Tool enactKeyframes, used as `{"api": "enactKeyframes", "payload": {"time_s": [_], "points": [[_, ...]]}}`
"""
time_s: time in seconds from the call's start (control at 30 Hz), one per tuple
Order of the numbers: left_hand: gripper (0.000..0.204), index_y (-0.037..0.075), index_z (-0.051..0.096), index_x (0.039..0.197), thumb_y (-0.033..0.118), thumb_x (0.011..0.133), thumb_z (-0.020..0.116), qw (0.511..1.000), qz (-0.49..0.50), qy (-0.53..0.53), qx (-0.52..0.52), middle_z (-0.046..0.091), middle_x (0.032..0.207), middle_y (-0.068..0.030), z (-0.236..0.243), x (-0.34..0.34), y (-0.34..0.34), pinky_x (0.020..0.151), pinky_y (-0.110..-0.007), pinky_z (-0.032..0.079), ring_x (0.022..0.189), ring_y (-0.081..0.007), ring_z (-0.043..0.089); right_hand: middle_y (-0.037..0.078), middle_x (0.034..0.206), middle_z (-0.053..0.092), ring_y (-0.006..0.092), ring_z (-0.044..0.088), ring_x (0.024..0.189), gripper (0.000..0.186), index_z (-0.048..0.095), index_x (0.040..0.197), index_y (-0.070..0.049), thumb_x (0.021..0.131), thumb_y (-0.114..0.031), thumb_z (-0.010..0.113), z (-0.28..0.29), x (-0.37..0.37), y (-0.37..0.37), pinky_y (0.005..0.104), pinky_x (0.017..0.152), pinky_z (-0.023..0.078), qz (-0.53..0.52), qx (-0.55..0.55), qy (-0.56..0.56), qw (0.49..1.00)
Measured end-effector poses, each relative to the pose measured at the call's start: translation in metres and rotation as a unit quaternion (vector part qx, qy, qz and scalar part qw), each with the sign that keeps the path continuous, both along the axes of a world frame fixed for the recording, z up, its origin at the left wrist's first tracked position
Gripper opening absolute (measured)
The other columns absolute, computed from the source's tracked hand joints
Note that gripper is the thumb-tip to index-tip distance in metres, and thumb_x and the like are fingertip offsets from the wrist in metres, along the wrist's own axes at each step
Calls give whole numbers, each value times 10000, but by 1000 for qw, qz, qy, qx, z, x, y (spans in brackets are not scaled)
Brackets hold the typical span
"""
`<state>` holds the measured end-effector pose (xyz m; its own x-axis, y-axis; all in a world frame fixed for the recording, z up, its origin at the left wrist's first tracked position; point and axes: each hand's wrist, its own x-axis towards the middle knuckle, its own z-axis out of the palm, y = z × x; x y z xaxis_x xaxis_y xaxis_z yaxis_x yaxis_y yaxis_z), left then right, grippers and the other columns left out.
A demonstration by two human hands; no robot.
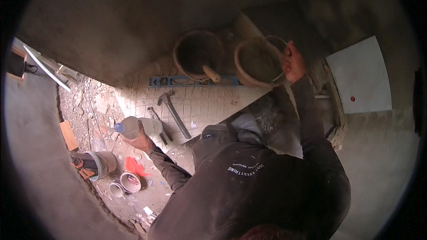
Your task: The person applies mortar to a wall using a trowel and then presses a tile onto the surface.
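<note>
My left hand (138, 140) is closed around a translucent plastic bottle (151, 126) with a blue cap, lying roughly sideways in my grip. My right hand (293, 64) is closed on the handle at the right rim of a round tub (253, 64) with grey contents. Beside it, a second dark round tub (192, 53) has a tool with a pale handle (211, 73) in it. Behind the bottle and below the tubs, a blue spirit level (169, 81), a hammer (175, 113) and pincers (158, 124) lie on a pale tiled slab (133, 106).
At the lower left, a bucket of tools (106, 164) and small pails (130, 182) stand on the rubble-strewn floor (162, 204), near a red cloth (133, 165) and a wooden offcut (69, 135). A dark wall overhangs above. A white panel (360, 75) is at the right.
</note>
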<state>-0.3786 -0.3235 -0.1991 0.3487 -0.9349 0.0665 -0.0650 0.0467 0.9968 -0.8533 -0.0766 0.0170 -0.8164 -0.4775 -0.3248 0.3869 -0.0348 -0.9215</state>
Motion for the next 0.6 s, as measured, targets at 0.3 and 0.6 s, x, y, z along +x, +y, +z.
{"api": "enactKeyframes", "payload": {"time_s": [0.3, 0.6], "points": [[853, 12, 359, 1381, 78, 705, 874, 994, -89, -7, 67, 554, 1277, -156, 3, 34, -7, 995, -383, 466, 1135, -258, 565, -70, 550, 351, 69, 290, 420, 358, 449, 706, -212, 994, -420, 499, -108, -28, -80, 260, 377, 207, -123, 13, 46, 991], [975, 21, 265, 1427, 85, 682, 891, 988, -112, 57, 84, 503, 1295, -158, 27, 20, -9, 1033, -394, 420, 1197, -252, 500, -68, 576, 402, 80, 329, 452, 338, 538, 754, -161, 1002, -384, 481, -124, -44, -93, 283, 406, 246, -102, 36, -9, 994]]}}
